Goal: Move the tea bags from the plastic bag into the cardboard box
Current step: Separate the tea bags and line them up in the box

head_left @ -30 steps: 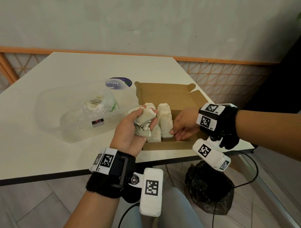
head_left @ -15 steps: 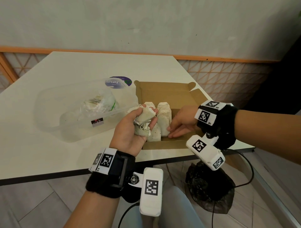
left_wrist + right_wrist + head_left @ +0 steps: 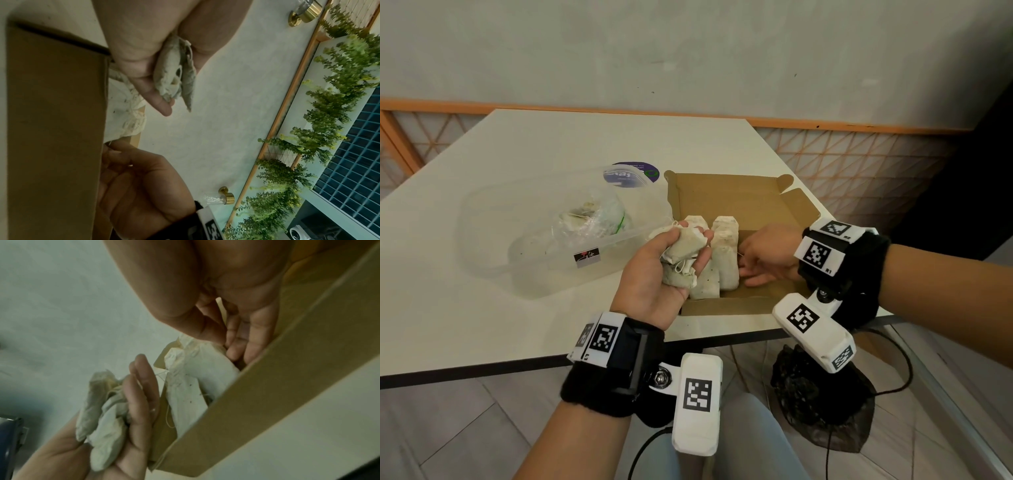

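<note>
My left hand (image 3: pixel 697 236) hovers palm up at the near left corner of the open cardboard box (image 3: pixel 739 198), fingers curled round a bunch of pale tea bags (image 3: pixel 683 253). The wrist views show that same bunch (image 3: pixel 174 73) (image 3: pixel 102 410). Several tea bags (image 3: pixel 726 260) lie side by side in the box's left half (image 3: pixel 189 378). My right hand (image 3: pixel 748 263) reaches into the box from the right. Its fingers (image 3: pixel 252 337) are straight and rest against the rightmost bag. The plastic bag (image 3: pixel 592 219) with more tea bags lies crumpled to the left.
The plastic bag sits in a clear plastic tub (image 3: pixel 534 270) left of the box. A purple round lid (image 3: pixel 631 173) lies behind it. The white table's front edge (image 3: pixel 517 363) is close. A black sack (image 3: pixel 822 401) sits on the floor below.
My right hand has slid left and deeper into the box, up against the row of tea bags. The left hand has kept its bunch in place.
</note>
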A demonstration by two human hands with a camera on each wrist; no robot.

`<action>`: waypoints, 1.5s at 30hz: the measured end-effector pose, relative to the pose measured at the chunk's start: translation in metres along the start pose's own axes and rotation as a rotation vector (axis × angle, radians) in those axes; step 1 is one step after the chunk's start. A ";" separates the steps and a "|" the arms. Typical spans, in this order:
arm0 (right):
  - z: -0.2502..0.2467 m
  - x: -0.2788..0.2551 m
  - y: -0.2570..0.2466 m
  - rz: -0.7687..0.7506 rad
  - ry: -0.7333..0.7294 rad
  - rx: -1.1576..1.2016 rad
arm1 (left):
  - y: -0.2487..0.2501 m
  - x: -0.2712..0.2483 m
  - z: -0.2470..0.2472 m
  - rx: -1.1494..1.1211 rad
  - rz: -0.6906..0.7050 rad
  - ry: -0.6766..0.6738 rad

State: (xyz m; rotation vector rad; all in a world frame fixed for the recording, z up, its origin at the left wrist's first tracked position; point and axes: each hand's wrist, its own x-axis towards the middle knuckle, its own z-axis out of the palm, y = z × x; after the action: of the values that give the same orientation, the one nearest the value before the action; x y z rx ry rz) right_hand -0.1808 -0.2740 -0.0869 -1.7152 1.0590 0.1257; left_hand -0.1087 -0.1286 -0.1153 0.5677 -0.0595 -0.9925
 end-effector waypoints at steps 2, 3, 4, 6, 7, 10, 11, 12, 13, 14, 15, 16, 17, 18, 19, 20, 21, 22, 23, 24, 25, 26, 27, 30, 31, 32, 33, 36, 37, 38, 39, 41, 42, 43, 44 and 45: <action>-0.001 -0.004 -0.002 0.031 0.013 -0.079 | 0.000 0.000 0.000 0.003 -0.003 -0.003; -0.006 -0.006 -0.005 0.009 0.032 -0.197 | 0.000 0.000 0.000 0.005 -0.006 -0.001; -0.012 -0.009 -0.009 -0.068 0.080 -0.321 | 0.001 0.000 -0.001 0.008 -0.012 -0.001; -0.025 -0.017 -0.014 -0.291 0.221 -0.353 | 0.004 0.001 0.000 -0.004 -0.032 -0.009; -0.028 -0.026 -0.015 -0.405 0.264 -0.315 | 0.004 0.002 0.001 -0.025 -0.041 -0.018; -0.020 -0.048 -0.015 -0.680 0.235 -0.302 | 0.002 0.007 0.009 -0.086 -0.080 -0.040; -0.016 -0.050 -0.012 -0.714 0.191 -0.329 | 0.000 0.008 0.012 -0.081 -0.105 -0.064; -0.012 -0.051 -0.009 -0.729 0.146 -0.357 | -0.002 0.008 0.015 -0.057 -0.130 -0.100; -0.009 -0.046 -0.004 -0.734 0.116 -0.392 | -0.004 0.008 0.018 -0.025 -0.153 -0.135; -0.007 -0.041 0.002 -0.746 0.106 -0.428 | -0.006 0.009 0.019 0.015 -0.163 -0.157; -0.005 -0.035 0.007 -0.763 0.126 -0.442 | -0.007 0.009 0.020 0.047 -0.166 -0.180; -0.005 -0.032 0.012 -0.784 0.154 -0.411 | -0.009 0.010 0.020 0.078 -0.159 -0.197; -0.005 -0.031 0.016 -0.800 0.167 -0.330 | -0.011 0.010 0.020 0.106 -0.151 -0.215; -0.005 -0.029 0.020 -0.808 0.157 -0.207 | -0.014 0.010 0.019 0.138 -0.135 -0.216; -0.005 -0.028 0.022 -0.801 0.146 -0.068 | -0.016 0.011 0.018 0.169 -0.115 -0.216; -0.006 -0.026 0.025 -0.771 0.148 0.061 | -0.018 0.012 0.018 0.201 -0.089 -0.215; -0.007 -0.024 0.027 -0.708 0.155 0.172 | -0.019 0.013 0.018 0.230 -0.067 -0.210; -0.007 -0.021 0.028 -0.625 0.141 0.270 | -0.020 0.013 0.017 0.251 -0.048 -0.202; -0.007 -0.019 0.029 -0.555 0.097 0.372 | -0.020 0.014 0.017 0.263 -0.037 -0.193; -0.006 -0.018 0.029 -0.512 0.032 0.494 | -0.021 0.014 0.017 0.269 -0.026 -0.180; -0.005 -0.018 0.029 -0.494 -0.034 0.616 | -0.022 0.015 0.016 0.266 -0.016 -0.173; -0.004 -0.020 0.027 -0.487 -0.090 0.722 | -0.022 0.016 0.014 0.263 -0.002 -0.169; -0.003 -0.022 0.024 -0.477 -0.127 0.805 | -0.023 0.016 0.014 0.261 0.011 -0.164; -0.001 -0.023 0.023 -0.462 -0.162 0.930 | -0.023 0.016 0.015 0.270 0.056 -0.156; 0.002 -0.023 0.025 -0.465 -0.150 0.907 | -0.023 0.015 0.016 0.282 0.064 -0.144; 0.004 -0.024 0.026 -0.467 -0.126 0.859 | -0.024 0.015 0.017 0.294 0.074 -0.125; 0.006 -0.024 0.029 -0.468 -0.099 0.807 | -0.024 0.016 0.017 0.303 0.084 -0.104; 0.003 -0.030 0.031 -0.509 0.011 0.621 | -0.023 0.017 0.017 0.327 0.080 -0.048; -0.001 -0.030 0.031 -0.531 0.063 0.522 | -0.022 0.017 0.016 0.351 0.075 -0.041; -0.008 -0.028 0.030 -0.547 0.101 0.420 | -0.022 0.017 0.015 0.381 0.067 -0.044; -0.015 -0.027 0.027 -0.563 0.112 0.327 | -0.021 0.017 0.014 0.417 0.058 -0.055; -0.025 -0.027 0.019 -0.586 0.037 0.167 | -0.020 0.018 0.015 0.483 0.037 -0.077; -0.029 -0.028 0.016 -0.601 -0.020 0.079 | -0.021 0.017 0.015 0.511 0.025 -0.082; -0.033 -0.029 0.013 -0.623 -0.064 -0.019 | -0.022 0.018 0.016 0.535 0.015 -0.083; -0.036 -0.032 0.009 -0.646 -0.086 -0.112 | -0.022 0.018 0.017 0.550 0.007 -0.083; -0.039 -0.035 0.005 -0.661 -0.087 -0.186 | -0.023 0.018 0.018 0.556 0.001 -0.079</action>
State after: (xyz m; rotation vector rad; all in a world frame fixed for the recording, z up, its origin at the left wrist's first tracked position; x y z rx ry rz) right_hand -0.2208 -0.2858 -0.0550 -2.1230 0.3853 -0.1262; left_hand -0.1215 -0.1601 -0.1144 1.0351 -0.4151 -0.9976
